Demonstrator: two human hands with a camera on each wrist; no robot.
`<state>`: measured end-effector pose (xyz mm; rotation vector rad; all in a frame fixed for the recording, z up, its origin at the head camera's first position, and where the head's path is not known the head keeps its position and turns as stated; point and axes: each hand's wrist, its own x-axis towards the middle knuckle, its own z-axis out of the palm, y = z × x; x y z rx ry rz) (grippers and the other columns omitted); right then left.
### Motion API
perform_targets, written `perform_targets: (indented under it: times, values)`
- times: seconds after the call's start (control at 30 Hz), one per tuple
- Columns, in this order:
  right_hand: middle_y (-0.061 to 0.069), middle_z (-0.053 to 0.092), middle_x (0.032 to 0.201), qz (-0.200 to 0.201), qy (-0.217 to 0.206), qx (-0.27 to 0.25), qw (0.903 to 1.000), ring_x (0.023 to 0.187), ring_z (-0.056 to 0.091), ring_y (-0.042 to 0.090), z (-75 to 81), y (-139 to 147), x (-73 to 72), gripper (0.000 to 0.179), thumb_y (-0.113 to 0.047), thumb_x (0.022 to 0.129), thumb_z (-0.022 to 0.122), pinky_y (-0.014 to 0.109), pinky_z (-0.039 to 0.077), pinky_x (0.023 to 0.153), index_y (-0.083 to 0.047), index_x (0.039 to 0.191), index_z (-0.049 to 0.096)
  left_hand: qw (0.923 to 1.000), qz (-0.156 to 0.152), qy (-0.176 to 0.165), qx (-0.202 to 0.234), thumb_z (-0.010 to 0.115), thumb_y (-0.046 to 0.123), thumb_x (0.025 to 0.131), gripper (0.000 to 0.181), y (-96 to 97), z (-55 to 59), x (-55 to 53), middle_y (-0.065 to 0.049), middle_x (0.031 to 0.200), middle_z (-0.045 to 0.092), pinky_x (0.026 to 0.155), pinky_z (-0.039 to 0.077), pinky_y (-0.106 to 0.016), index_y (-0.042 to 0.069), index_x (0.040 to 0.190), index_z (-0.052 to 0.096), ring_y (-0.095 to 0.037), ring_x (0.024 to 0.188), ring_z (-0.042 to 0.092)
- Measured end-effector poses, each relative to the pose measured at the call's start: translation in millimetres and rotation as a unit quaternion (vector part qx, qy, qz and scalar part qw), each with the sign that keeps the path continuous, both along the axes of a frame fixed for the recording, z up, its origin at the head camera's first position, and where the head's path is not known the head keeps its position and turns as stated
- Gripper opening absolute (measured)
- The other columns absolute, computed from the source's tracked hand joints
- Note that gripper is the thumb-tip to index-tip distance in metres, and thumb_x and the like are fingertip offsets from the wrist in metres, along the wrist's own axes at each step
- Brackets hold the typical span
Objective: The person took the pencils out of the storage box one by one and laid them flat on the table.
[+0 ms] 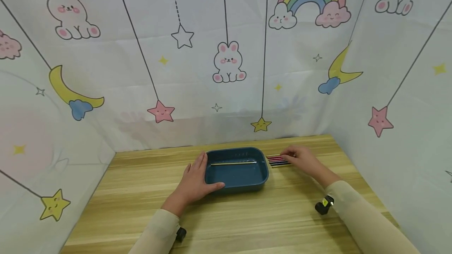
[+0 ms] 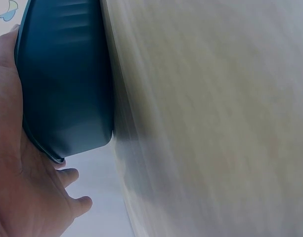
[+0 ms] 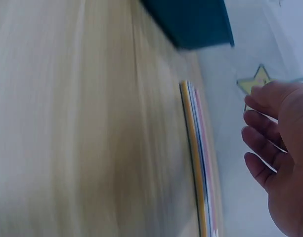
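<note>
A dark blue plastic tray (image 1: 233, 185) with rounded corners stands on the table. Inside it, one thin gold pencil-like stick (image 1: 233, 163) lies crosswise. My left hand (image 1: 192, 183) rests against the tray's left side, its thumb over the front rim and its fingers along the left rim; the left wrist view shows those fingertips reaching past the tray wall (image 2: 67, 79). To the right of the tray, several slim coloured sticks (image 1: 277, 160) lie side by side. My right hand (image 1: 305, 162) is over their right end, fingers loosely bent, with nothing visible between them in the right wrist view.
The wood-grain table (image 1: 240, 222) runs back to a white cloth (image 1: 197, 89) printed with rabbits, stars and moons. More of this cloth closes off the left and right sides. A small black camera (image 1: 324, 205) is worn at the right wrist.
</note>
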<state>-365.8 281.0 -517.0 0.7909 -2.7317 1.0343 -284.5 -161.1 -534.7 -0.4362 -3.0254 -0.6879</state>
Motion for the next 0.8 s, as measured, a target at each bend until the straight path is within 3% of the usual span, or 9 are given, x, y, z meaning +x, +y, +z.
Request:
perform_targets:
  times: [0.17, 0.27, 0.47, 0.8]
  values:
    - [0.0, 0.074, 0.11, 0.009, -0.041, -0.019, 0.999, 0.09, 0.066, 0.016, 11.8, -34.8, 1.6, 0.016, -0.017, 0.109, 0.074, 0.033, 0.057, 0.074, -0.007, 0.118, 0.084, 1.0, -0.002, 0.001, 0.006, 0.073, 0.082, 0.09, 0.133, 0.5, 0.7, 0.3, -0.017, 0.185, 0.011, 0.132, 0.012, -0.069, 0.003, 0.177, 0.012, -0.038, 0.169, 0.017]
    - [-0.001, 0.073, 0.107, 0.037, -0.05, -0.007, 0.998, 0.088, 0.066, 0.016, 19.1, -57.2, 0.7, 0.018, -0.018, 0.11, 0.073, 0.035, 0.058, 0.072, -0.007, 0.12, 0.083, 1.0, -0.002, 0.003, 0.006, 0.074, 0.082, 0.09, 0.133, 0.2, 1.9, 0.4, -0.018, 0.185, 0.011, 0.132, 0.013, -0.07, 0.003, 0.177, 0.013, -0.038, 0.169, 0.017]
    - [-0.003, 0.071, 0.107, 0.101, -0.025, 0.036, 0.9939, 0.091, 0.068, 0.012, 28.2, -97.2, -2.0, 0.021, -0.02, 0.11, 0.072, 0.037, 0.059, 0.079, -0.005, 0.122, 0.082, 1.0, -0.004, 0.002, 0.008, 0.073, 0.083, 0.089, 0.134, 0.0, 2.2, 0.8, -0.018, 0.185, 0.011, 0.132, 0.013, -0.07, 0.002, 0.177, 0.013, -0.038, 0.169, 0.017]
    - [0.003, 0.074, 0.113, 0.134, -0.007, 0.109, 0.9849, 0.101, 0.07, 0.02, 24.1, -137.3, -14.0, 0.017, -0.016, 0.109, 0.074, 0.042, 0.06, 0.089, -0.007, 0.12, 0.083, 1.0, -0.007, -0.001, 0.003, 0.071, 0.084, 0.089, 0.134, -0.6, 2.2, 0.0, -0.018, 0.185, 0.01, 0.132, 0.013, -0.069, 0.002, 0.177, 0.012, -0.037, 0.169, 0.017]
